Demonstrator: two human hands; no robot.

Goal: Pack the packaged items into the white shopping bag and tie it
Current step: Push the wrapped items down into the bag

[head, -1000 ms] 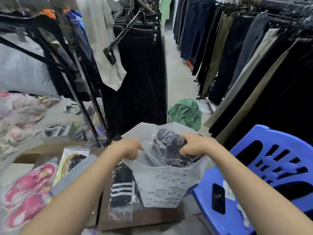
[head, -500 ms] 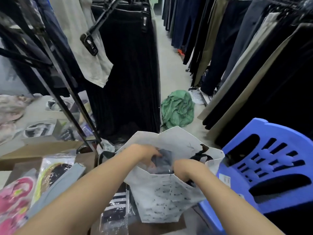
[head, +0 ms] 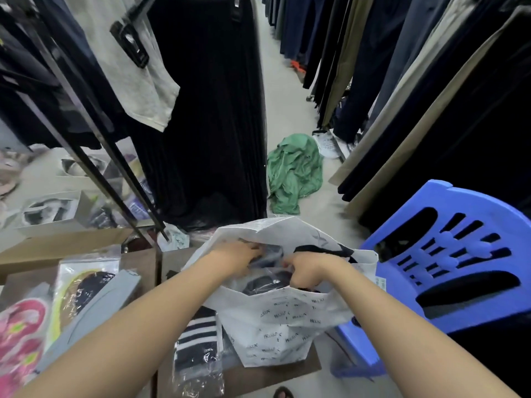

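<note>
The white shopping bag [head: 275, 326] with small black print stands open on a cardboard sheet. Both my hands reach into its mouth. My left hand [head: 238, 258] and my right hand [head: 307, 271] press on a dark garment in clear plastic wrap [head: 263, 281] that lies inside the bag. A packaged black-and-white striped item [head: 198, 349] lies flat just left of the bag. Further left lie a grey packaged item [head: 92, 308], a dark item in a clear pouch with yellow edge [head: 83, 285], and pink packaged items [head: 20, 334].
A blue plastic chair [head: 448, 259] stands tight against the bag's right side. Racks of hanging dark trousers line both sides of the aisle. A crumpled green cloth [head: 293, 170] lies on the floor ahead. An open cardboard box [head: 57, 245] sits at left.
The wrapped dark garment went from above the bag's rim down into the bag, both hands following it in. The view has tilted downward and moved closer.
</note>
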